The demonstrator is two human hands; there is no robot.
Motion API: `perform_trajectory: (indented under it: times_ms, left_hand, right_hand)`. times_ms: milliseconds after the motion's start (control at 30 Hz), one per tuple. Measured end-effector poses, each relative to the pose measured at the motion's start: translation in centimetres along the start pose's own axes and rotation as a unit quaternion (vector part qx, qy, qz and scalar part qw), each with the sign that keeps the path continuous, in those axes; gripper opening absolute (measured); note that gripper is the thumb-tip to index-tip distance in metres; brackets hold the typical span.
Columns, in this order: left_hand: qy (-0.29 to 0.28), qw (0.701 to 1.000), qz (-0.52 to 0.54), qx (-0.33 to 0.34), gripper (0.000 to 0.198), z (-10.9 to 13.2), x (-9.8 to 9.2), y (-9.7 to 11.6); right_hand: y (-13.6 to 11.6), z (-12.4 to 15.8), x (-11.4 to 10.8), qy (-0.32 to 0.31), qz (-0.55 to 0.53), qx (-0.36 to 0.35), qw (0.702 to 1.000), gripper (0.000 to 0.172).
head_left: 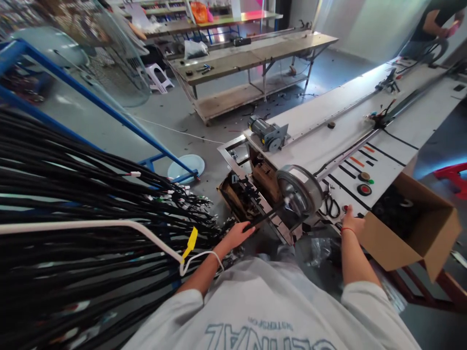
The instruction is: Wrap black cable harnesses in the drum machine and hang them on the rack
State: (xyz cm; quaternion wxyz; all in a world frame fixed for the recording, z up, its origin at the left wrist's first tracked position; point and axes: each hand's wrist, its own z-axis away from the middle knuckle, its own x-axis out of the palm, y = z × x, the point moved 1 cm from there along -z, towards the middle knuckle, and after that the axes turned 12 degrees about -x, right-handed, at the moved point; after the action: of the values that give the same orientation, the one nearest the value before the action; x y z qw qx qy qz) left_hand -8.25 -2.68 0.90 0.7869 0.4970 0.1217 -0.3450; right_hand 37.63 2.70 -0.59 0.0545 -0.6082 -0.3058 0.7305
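My left hand (238,235) is closed around the end of a black cable (269,214) that runs up to a round metal wheel (301,190) at the near end of the white table (310,141). My right hand (352,221) is at the table's near edge, its fingers bent around a small red and dark item too small to name. Just left of it lie black-handled scissors (331,206). Tape rolls (364,189) and short black and orange strips sit beyond my right hand.
Bundled black cables (91,209) hang on a blue rack (105,114) at left. An open cardboard box (392,243) stands right of my right hand. A motor (268,132) sits on the table's left corner. Another person (432,24) stands at the far right.
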Motion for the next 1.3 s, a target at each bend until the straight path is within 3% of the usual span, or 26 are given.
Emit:
perform_trajectory:
  times_ms: [200, 467, 733, 900, 1033, 1300]
  left_hand:
    - [-0.026, 0.998, -0.013, 0.053, 0.039, -1.9, 0.8, 2.7]
    - [-0.028, 0.995, -0.049, 0.076, 0.039, -4.8, 1.5, 6.1]
    - [0.027, 0.994, -0.051, 0.098, 0.027, -6.9, 2.7, 8.5]
    - [0.073, 0.988, -0.132, 0.033, 0.022, -7.4, 2.9, 9.5]
    - [0.064, 0.983, -0.172, 0.01, 0.023, -7.3, 3.1, 7.7]
    - [-0.006, 0.981, -0.181, -0.075, 0.025, -6.8, 2.8, -0.6]
  right_hand:
    - [0.0, -0.1, 0.0, -0.01, 0.005, -0.001, 1.0, 0.08]
    - [0.0, 0.1, -0.1, -0.011, 0.018, -0.006, 1.0, 0.08]
    - [-0.5, 0.5, -0.7, -0.019, 0.017, -0.004, 1.0, 0.079]
    - [-0.8, 0.9, -1.0, -0.017, 0.002, 0.003, 1.0, 0.08]
    - [-0.8, 0.9, -1.0, -0.011, -0.006, 0.008, 1.0, 0.079]
    - [-0.5, 0.4, -0.6, -0.014, 0.003, 0.007, 1.0, 0.087]
